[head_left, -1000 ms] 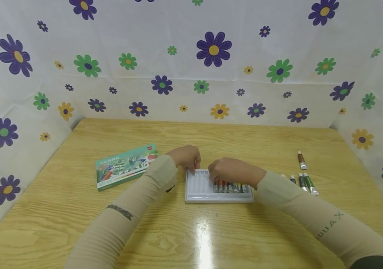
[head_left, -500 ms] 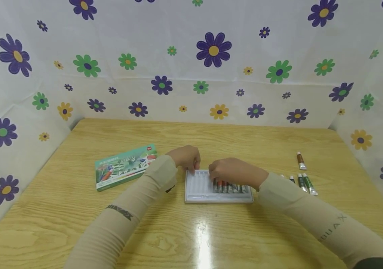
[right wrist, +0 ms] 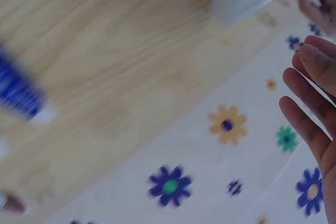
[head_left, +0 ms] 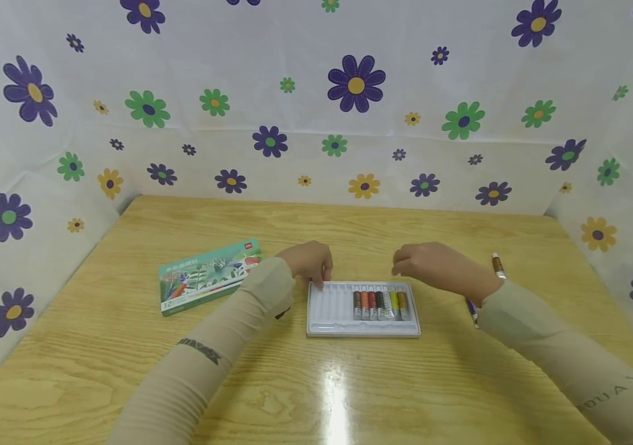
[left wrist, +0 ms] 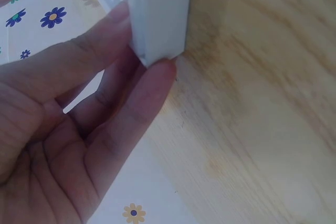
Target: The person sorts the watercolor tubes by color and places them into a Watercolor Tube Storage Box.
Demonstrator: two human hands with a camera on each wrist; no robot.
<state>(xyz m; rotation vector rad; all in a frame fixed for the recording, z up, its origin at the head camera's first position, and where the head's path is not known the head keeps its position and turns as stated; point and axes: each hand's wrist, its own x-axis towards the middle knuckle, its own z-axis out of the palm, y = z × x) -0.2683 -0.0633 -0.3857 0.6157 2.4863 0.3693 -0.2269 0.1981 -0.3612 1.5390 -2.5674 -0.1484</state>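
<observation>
A white plastic paint tray [head_left: 330,304] lies on the table, its left slots bare and several paint tubes [head_left: 379,306] lined up in its right half. My left hand [head_left: 308,261] pinches the tray's far left corner; in the left wrist view its thumb and fingers [left wrist: 152,90] are against the corner. Beyond the tray's right end, my right hand [head_left: 441,267] hovers above the table. The right wrist view shows that hand with loosely bent, spread fingers [right wrist: 307,90] and nothing in them. A blue paint tube [head_left: 471,313] lies partly under the right sleeve.
A green watercolour box [head_left: 208,277] with a plant picture lies left of the tray. One brown paint tube [head_left: 497,264] is on the table at the right. The right sleeve covers the spot of the green tubes. Flowered cloth [head_left: 294,93] encloses the table's back and sides.
My right hand has left the tray and moved right, uncovering the row of tubes, which includes a brown tube at its left end. My left hand stays on the corner.
</observation>
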